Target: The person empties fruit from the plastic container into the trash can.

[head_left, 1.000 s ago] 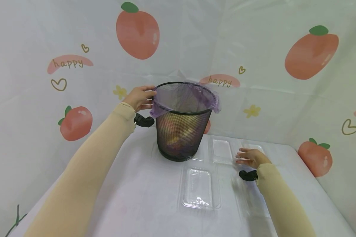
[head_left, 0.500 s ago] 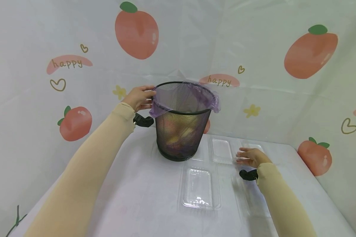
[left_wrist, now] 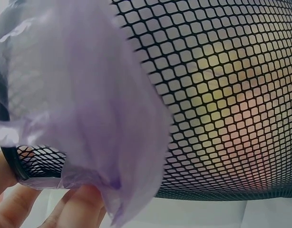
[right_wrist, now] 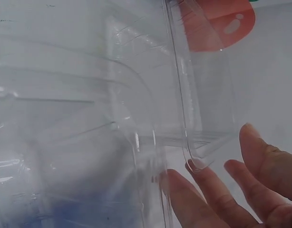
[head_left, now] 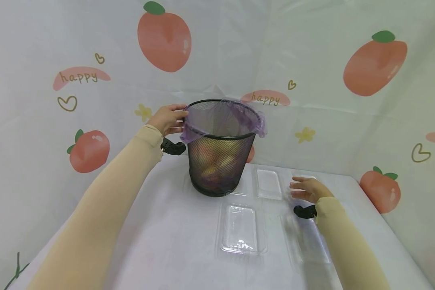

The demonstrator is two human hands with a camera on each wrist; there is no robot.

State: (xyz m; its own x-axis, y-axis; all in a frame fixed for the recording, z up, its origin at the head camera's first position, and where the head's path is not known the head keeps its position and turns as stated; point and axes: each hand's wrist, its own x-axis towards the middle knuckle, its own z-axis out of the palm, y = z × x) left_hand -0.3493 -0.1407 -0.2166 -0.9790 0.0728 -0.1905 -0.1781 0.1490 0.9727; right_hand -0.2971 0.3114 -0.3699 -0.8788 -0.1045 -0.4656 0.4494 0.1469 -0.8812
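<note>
A black mesh wastebasket (head_left: pixel 217 161) stands upright on the white-covered table, lined with a thin purple bag (head_left: pixel 244 114) folded over its rim. Yellow and reddish contents show through the mesh. My left hand (head_left: pixel 168 120) rests at the left side of the rim, its fingers fairly straight and touching bag and edge; the left wrist view has its fingertips (left_wrist: pixel 82 206) partly behind the loose purple plastic. Over at the right, my right hand (head_left: pixel 309 189) has loosely spread fingers. In the right wrist view its fingertips lie right at the edge of a clear plastic clamshell box (right_wrist: pixel 196 161).
Several clear boxes lie on the table: one in front of the basket (head_left: pixel 241 229), another box behind it (head_left: pixel 269 184), and a box partly under the right forearm (head_left: pixel 308 241). A fruit-printed backdrop (head_left: pixel 210 48) rises close behind the basket.
My right hand has shifted slightly up and to the right. The left hand stays at the basket's rim, and the head view has turned a little to the right.
</note>
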